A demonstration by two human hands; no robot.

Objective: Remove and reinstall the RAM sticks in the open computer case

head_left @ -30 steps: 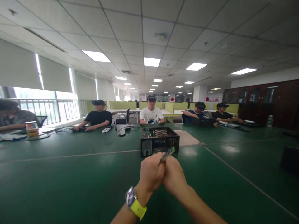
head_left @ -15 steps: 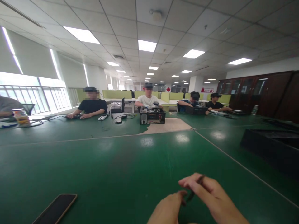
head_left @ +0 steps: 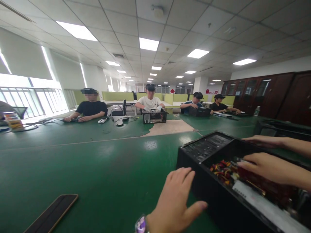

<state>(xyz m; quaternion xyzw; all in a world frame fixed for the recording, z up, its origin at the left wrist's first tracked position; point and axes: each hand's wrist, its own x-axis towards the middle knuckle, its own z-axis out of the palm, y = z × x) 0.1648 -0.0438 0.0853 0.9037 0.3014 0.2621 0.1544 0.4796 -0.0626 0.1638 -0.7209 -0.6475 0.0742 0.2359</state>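
Observation:
My left hand (head_left: 173, 199) is open at the near left side of a black computer case (head_left: 204, 174), its fingers spread toward the wall. I cannot tell whether the fingertips touch it. A shiny watch (head_left: 141, 224) is on that wrist. The case lies open at the top, showing coloured wires (head_left: 222, 171) and a silver-white part (head_left: 252, 197). Two arms reach over from the right edge, apparently a co-worker's. One hand (head_left: 259, 165) dips into the case; the other hand (head_left: 264, 140) lies along its far side. My own right hand does not show.
A phone (head_left: 52, 212) lies on the green table (head_left: 109, 174) at lower left. Another dark case (head_left: 282, 127) stands behind at right. Across the table, several co-workers sit with equipment, including a small-looking black case (head_left: 155, 118), mice and cables (head_left: 121, 122).
The open case has come in from the right with the two arms. My hands were close together around a thin dark item; now the left is spread apart, and the right and the item are out of sight.

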